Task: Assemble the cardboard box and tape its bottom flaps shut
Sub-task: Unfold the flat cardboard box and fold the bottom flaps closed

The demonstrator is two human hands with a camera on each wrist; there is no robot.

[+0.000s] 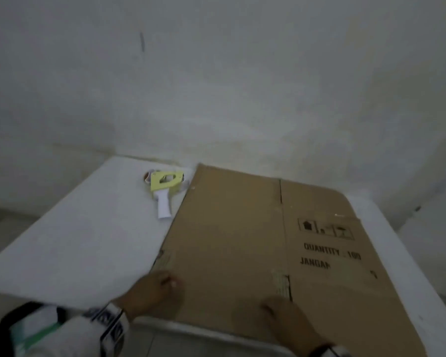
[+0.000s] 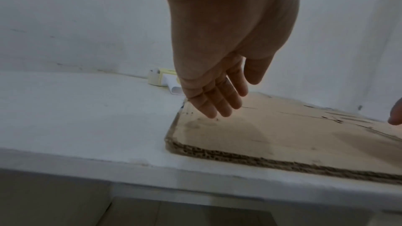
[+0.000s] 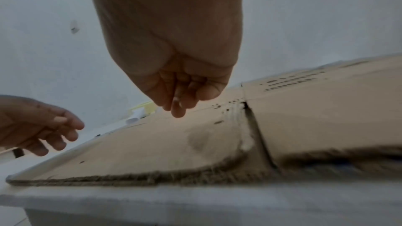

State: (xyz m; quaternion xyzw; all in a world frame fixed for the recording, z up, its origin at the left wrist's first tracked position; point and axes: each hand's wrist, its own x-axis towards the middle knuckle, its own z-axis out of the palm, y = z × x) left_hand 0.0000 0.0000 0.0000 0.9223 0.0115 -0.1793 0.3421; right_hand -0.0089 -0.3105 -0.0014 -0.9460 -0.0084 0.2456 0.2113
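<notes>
A flattened brown cardboard box (image 1: 255,233) (image 2: 282,137) (image 3: 152,143) lies on the white table (image 1: 75,240), printed side up. My left hand (image 1: 155,287) (image 2: 217,99) hovers over the box's near left corner, fingers straight and relaxed, holding nothing. My right hand (image 1: 281,313) (image 3: 178,99) hangs above the box's near edge beside the flap slit (image 3: 252,126), fingers loosely curled and empty. A yellow tape dispenser with a white handle (image 1: 164,191) (image 2: 163,79) lies on the table just left of the box's far corner.
The table (image 2: 87,118) stands against a white wall (image 1: 216,86), with bare surface left of the box. The table's front edge (image 3: 195,200) runs just below the box's near edge. Tiled floor (image 2: 65,204) shows beneath.
</notes>
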